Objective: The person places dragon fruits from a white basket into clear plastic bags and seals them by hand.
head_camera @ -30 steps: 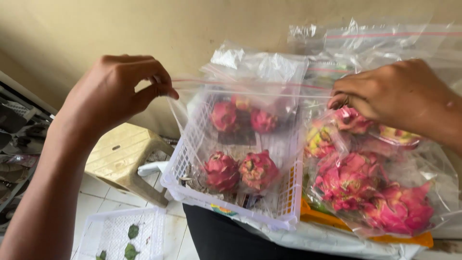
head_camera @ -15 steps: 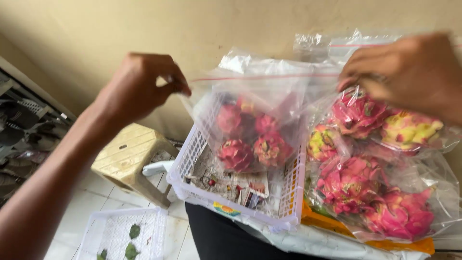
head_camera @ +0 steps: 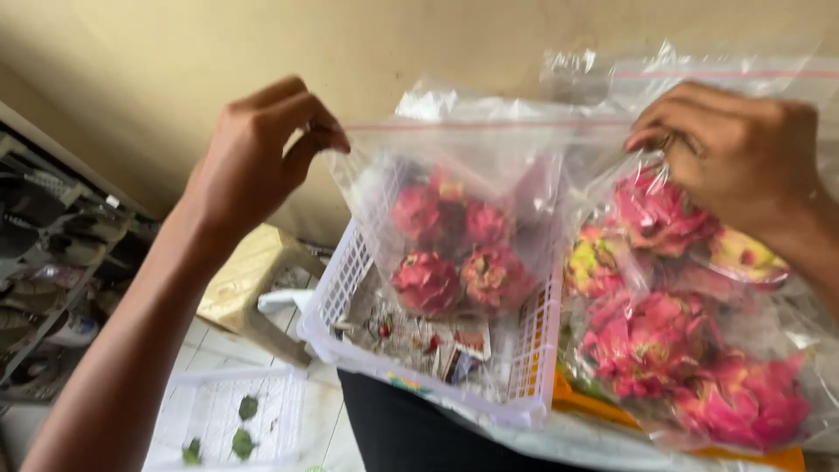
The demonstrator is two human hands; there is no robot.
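Head view: left hand [head_camera: 253,162] pinches the top left corner of a clear zip bag [head_camera: 463,201]; right hand [head_camera: 738,153] grips its top right corner, fingers closed on the plastic; bag hangs stretched btwn them, above a white basket [head_camera: 350,288], w/ pink dragon fruits [head_camera: 459,249] inside; more bagged fruit [head_camera: 699,350] just right; beige stool [head_camera: 240,280] lower left.

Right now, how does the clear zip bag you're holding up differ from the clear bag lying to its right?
The held clear zip bag hangs upright over the white plastic basket, pinched by left hand and right hand; the lying clear bag rests untouched. The held one carries fewer pieces. Both contain pink dragon-fruit pieces.
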